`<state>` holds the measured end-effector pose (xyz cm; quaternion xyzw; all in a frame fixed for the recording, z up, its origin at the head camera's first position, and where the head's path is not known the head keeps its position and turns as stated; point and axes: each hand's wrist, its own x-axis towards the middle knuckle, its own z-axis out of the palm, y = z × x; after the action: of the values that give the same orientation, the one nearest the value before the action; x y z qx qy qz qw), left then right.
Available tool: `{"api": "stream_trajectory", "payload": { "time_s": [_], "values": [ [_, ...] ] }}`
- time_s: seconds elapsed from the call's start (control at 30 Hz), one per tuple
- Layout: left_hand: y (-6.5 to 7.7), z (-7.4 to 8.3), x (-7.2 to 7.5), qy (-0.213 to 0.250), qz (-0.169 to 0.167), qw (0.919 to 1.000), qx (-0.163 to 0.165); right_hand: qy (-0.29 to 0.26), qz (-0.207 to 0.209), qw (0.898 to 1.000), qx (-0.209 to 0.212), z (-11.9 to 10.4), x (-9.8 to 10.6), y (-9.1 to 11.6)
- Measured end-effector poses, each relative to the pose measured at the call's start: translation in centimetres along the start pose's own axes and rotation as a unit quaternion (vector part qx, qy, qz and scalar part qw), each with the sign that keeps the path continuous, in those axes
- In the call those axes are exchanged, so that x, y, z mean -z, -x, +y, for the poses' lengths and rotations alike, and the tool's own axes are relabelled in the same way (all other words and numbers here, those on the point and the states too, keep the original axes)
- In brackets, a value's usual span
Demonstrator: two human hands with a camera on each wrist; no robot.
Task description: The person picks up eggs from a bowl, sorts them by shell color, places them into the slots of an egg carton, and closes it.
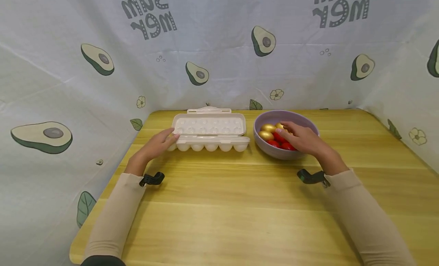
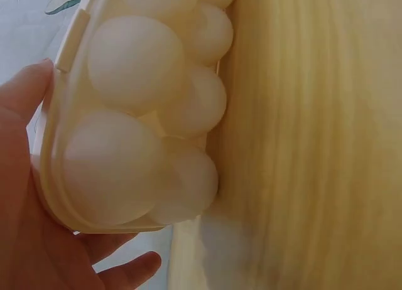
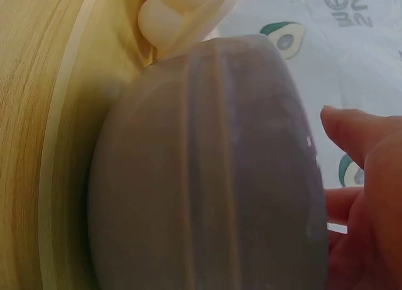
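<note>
A whitish plastic egg carton (image 1: 209, 141) lies with its lid (image 1: 209, 124) folded back and its round cups (image 2: 135, 64) bulging underneath. My left hand (image 1: 159, 145) grips the carton's left end, thumb along the rim and fingers (image 2: 129, 271) down past the end wall. Right of the carton stands a purple bowl (image 1: 274, 149) with gold eggs (image 1: 265, 135) and red eggs (image 1: 287, 146). Over its right rim reaches my right hand (image 1: 303, 139), thumb and index finger apart above the eggs. The other fingertips are hidden behind the bowl's wall in the right wrist view.
Both things sit toward the back of a wooden table (image 1: 219, 205). Close behind hangs a pale curtain (image 1: 226, 75) printed with avocados, which also runs along the left and right sides. A black wrist camera (image 1: 310, 177) juts from my right sleeve.
</note>
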<state>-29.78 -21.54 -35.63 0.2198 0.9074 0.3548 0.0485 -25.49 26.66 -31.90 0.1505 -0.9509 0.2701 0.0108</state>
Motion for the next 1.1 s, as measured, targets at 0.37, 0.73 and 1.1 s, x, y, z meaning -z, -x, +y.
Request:
{"api": "stream_trajectory", "payload": {
  "time_s": [0.37,0.73,1.1],
  "values": [
    [1.5,-0.7,-1.7,-0.009,0.062,0.9977,-0.024,0.007,0.015,1.0,-0.001,0.7,-0.3,-1.1],
    [2.8,-1.0,-2.9,-0.01,0.062,0.9979,-0.013,0.045,0.02,0.999,0.019,1.0,-0.4,-1.9],
    [3.8,-1.3,-4.0,-0.01,0.056,0.9982,0.017,0.036,0.023,0.997,-0.066,1.4,-0.6,-2.7]
  ]
}}
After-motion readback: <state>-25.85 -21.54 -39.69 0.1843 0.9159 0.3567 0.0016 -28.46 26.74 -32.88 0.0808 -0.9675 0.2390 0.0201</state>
